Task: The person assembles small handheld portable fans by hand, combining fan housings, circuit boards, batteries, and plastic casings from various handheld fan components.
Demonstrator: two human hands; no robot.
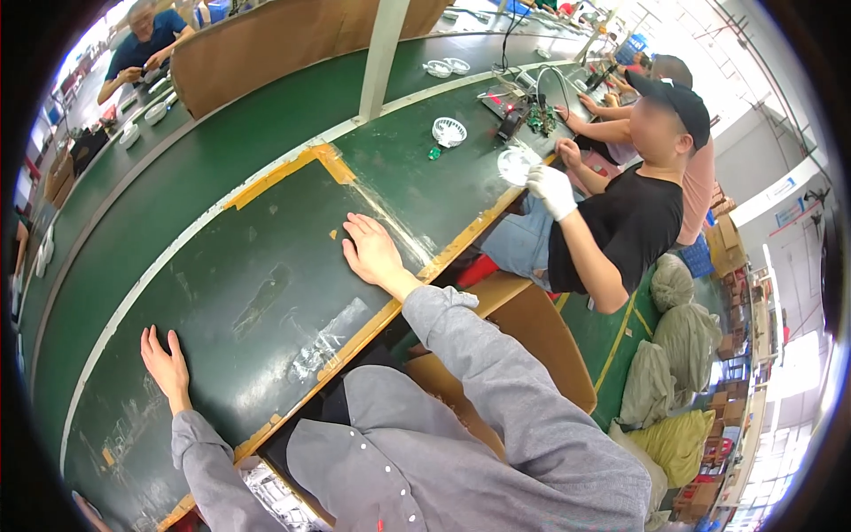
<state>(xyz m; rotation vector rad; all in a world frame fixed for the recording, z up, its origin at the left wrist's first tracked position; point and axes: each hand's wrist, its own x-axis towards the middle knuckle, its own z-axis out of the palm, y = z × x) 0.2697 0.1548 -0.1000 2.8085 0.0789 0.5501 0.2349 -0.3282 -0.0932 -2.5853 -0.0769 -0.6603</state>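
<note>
Right hand [372, 251] and left hand [166, 361] lie flat, open (holding nothing), apparently on the green bench [230, 266] near its yellow-taped edge [372, 321].

Factory assembly line: long green conveyor belt [222, 293] w/ yellow tape edges, workers seated along it, e.g. one in a black shirt [634, 226], circuit board [541, 120] & white plastic parts [448, 131] on it, cardboard boxes [727, 244], stuffed sacks [683, 337] on floor.

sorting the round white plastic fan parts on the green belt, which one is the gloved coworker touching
The flat white round plastic disc at the belt's near edge, under the coworker's white-gloved hand. The ribbed white round part lies apart, farther onto the green belt, untouched.
</note>
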